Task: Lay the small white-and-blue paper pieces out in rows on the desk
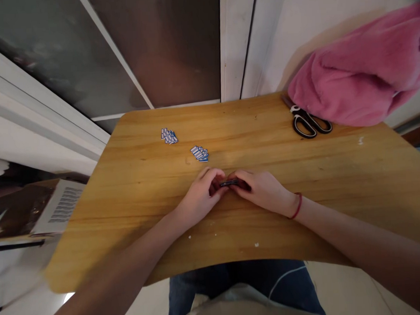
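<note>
Between the fingertips of both hands is a small, thin dark piece (228, 182), seen nearly edge-on; its kind is too small to make out. My left hand (205, 190) is closed on its left end. My right hand (258, 185), with a red cord at the wrist, pinches the other end. Just beyond the left hand lies a small pile of white pieces with blue edges (199, 153). A second pile of similar blue-and-white pieces (169, 136) sits farther back to the left.
Black-handled scissors (308, 123) lie at the back right of the wooden table (145, 188), their blades partly under a pink plush cloth (352, 77). Small white scraps (256, 244) dot the near side. A cardboard box (55, 206) stands left of the table, and a framed panel door (166, 48) behind it.
</note>
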`<action>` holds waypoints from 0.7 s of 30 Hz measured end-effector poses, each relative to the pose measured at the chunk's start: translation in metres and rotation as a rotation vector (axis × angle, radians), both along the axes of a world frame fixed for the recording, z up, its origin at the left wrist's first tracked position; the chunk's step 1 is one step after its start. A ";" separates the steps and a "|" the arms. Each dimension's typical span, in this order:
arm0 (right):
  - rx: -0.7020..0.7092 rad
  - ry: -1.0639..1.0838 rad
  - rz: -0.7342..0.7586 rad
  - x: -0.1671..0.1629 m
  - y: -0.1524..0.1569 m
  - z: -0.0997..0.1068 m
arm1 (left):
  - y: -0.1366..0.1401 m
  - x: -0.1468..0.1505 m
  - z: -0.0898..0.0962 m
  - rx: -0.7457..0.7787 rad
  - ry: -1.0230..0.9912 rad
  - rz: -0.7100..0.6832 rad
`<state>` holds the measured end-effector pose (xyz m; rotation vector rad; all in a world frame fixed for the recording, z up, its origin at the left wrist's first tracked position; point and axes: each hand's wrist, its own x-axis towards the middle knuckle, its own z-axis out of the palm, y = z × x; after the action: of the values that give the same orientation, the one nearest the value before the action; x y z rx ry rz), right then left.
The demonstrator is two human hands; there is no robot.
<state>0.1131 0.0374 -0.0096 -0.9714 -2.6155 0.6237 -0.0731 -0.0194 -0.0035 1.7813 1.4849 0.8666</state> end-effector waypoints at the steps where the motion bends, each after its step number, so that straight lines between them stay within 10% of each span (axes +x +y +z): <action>1: -0.004 -0.002 -0.003 0.000 0.000 0.000 | 0.000 0.000 0.000 0.009 0.007 -0.006; 21: -0.013 -0.062 -0.036 0.000 -0.001 0.002 | 0.003 -0.005 -0.001 0.175 0.075 -0.084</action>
<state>0.1129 0.0363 -0.0077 -1.0559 -2.6443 0.6119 -0.0780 -0.0162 -0.0045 2.0089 1.4061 0.9207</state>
